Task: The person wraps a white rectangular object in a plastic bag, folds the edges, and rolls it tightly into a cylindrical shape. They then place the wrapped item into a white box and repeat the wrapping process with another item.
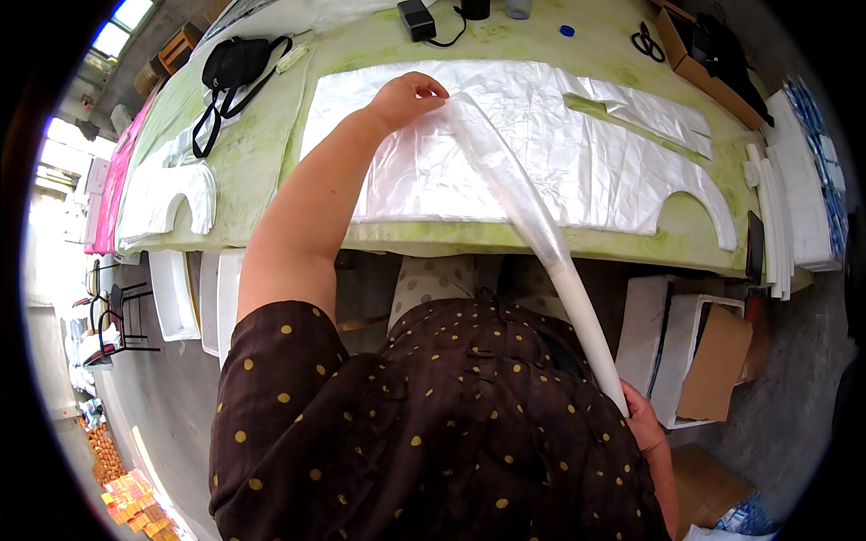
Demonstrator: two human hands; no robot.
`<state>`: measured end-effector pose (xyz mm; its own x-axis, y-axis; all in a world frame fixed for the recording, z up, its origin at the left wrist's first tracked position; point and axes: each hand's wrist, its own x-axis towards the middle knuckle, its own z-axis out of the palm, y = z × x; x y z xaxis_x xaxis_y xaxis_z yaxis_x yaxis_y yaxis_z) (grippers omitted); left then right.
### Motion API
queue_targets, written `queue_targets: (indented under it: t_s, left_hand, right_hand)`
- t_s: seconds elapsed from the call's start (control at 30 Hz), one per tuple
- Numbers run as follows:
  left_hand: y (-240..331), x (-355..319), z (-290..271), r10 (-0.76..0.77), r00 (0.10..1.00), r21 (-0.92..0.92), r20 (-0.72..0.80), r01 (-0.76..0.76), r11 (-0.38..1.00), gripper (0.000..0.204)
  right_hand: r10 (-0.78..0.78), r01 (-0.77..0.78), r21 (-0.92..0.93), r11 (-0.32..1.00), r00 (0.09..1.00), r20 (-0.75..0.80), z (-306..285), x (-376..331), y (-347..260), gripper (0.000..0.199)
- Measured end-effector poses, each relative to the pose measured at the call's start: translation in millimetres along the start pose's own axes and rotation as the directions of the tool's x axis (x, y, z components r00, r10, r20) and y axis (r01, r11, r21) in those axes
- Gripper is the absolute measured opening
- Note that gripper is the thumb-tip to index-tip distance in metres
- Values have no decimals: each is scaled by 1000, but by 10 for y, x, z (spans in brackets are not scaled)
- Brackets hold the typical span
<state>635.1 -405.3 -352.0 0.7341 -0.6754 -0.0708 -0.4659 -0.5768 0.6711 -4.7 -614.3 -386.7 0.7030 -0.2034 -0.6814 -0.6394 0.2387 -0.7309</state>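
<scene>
My left hand [410,97] reaches over a green table [262,144] and pinches the top end of a thin white plastic bag [532,216] pulled out long and taut. The bag runs down and to the right, off the table's front edge, to my right hand [642,422], which grips its lower end beside my hip. Under my left hand lies a flat stack of white plastic bags [577,153] with cut-out handle shapes. My brown dotted dress fills the lower middle.
A black shoulder bag [233,65] lies at the table's far left beside another pile of white bags [167,194]. Black scissors [647,41], a black charger [417,18] and a brown box [699,68] sit at the back. White boxes and cardboard [713,361] stand under the table, right.
</scene>
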Motion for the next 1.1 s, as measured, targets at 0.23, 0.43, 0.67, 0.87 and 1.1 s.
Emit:
queue_targets:
  t_s: [0.23, 0.43, 0.67, 0.87, 1.1]
  left_hand:
    - [7, 46, -44, 195, 981, -271, -3, -188, 944, 6]
    - [70, 210, 143, 217, 976, -344, 33, -193, 919, 8]
    - [398, 261, 354, 86, 955, 146, -285, -45, 988, 35]
    - [482, -128, 692, -96, 730, -320, -676, -175, 931, 36]
    - [592, -981, 1034, 436, 849, 0, -297, -457, 890, 39]
  right_hand:
    - [-26, 26, -23, 999, 1000, -7, 76, 85, 80, 80]
    - [-23, 24, -31, 999, 1000, 19, 50, 135, 36, 79]
    - [13, -15, 31, 999, 999, 46, 76, 104, -4, 77]
    - [-37, 37, 15, 999, 997, 61, 69, 179, 66, 77]
    - [7, -12, 37, 999, 993, 122, 35, 249, 1, 78]
